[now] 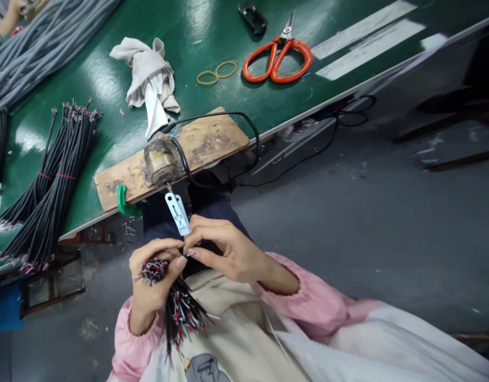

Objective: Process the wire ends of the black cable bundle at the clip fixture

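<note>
My left hand [157, 270] is wrapped round a bundle of black cables [184, 310] whose stripped ends show red, white and black wires. Between its thumb and forefinger one cable end sticks out toward the right. My right hand [224, 244] pinches the thin wires at that cable end, thumb against fingers. Just above the fingertips, a light blue clothes peg [177, 213] hangs from the shaft of a small motor [162, 162]. That motor is fixed on a worn wooden board [212, 135] with a transparent, dirty covering around it.
A green clamp [127, 201] grips the board at the table edge. On the green table [212, 32] lie cable bundles [61, 185], grey cables [49, 48], a cloth [149, 74], rubber bands [216, 73] and orange-handled scissors [278, 58]. Another person's hand [11, 18] shows at top left.
</note>
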Motion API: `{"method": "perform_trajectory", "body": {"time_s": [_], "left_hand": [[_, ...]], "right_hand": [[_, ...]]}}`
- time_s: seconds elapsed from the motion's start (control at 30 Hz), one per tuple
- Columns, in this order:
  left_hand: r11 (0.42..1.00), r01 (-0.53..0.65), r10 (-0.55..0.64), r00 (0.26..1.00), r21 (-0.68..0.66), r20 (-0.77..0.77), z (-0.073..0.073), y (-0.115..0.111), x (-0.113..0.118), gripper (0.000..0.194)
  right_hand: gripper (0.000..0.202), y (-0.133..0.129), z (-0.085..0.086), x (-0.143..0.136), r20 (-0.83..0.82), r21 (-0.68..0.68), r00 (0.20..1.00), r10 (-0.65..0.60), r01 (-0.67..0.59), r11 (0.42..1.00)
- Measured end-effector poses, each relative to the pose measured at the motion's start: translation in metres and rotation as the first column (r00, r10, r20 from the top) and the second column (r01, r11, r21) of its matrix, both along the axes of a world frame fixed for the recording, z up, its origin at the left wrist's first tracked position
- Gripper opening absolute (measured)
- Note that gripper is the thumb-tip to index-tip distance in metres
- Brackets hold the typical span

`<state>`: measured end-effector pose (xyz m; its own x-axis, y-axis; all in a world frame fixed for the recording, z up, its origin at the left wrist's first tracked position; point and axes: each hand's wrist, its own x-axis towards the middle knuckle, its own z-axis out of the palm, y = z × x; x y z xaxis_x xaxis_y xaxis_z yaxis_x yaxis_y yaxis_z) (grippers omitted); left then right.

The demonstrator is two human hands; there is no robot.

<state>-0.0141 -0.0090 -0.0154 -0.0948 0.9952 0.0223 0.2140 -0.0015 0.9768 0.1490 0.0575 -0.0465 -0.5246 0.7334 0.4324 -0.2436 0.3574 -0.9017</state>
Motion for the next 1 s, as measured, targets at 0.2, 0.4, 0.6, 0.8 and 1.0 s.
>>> {"method": "perform_trajectory", "body": {"time_s": [0.2, 0.4, 0.6, 0.8, 1.0], "left_hand": [[0.962, 0.21, -0.182, 0.969, 0.172, -0.165, 0.0, -0.006, 0.001, 0.014], [0.971, 0.146, -0.159, 0.986, 0.192, 0.056, -0.012, -0.017, 0.002, 0.015], [0.97, 0.126, -0.131, 0.991, 0.207, 0.011, -0.011, -0.015, 0.003, 0.013], [0.974, 0.022, -0.021, 1.0, 0.226, -0.008, -0.003, -0.018, 0.011, 0.019], [0.924, -0.107, 0.159, 0.981, 0.368, -0.113, -0.001, -0.009, 0.023, 0.026]], "right_hand": [[0.036, -0.005, -0.003, -0.009, -0.1, -0.069, 0.995, 0.015, -0.022, 0.997], [0.018, -0.003, -0.009, -0.002, -0.102, -0.088, 0.979, -0.174, 0.165, 0.982], [0.029, -0.007, -0.009, -0.009, -0.208, -0.139, 0.978, -0.017, -0.012, 0.99], [0.048, 0.015, 0.004, -0.016, -0.142, -0.56, 0.986, -0.088, -0.006, 0.828], [0.062, 0.037, 0.015, -0.038, -0.217, -0.719, 0.976, -0.019, -0.147, 0.679]]}}
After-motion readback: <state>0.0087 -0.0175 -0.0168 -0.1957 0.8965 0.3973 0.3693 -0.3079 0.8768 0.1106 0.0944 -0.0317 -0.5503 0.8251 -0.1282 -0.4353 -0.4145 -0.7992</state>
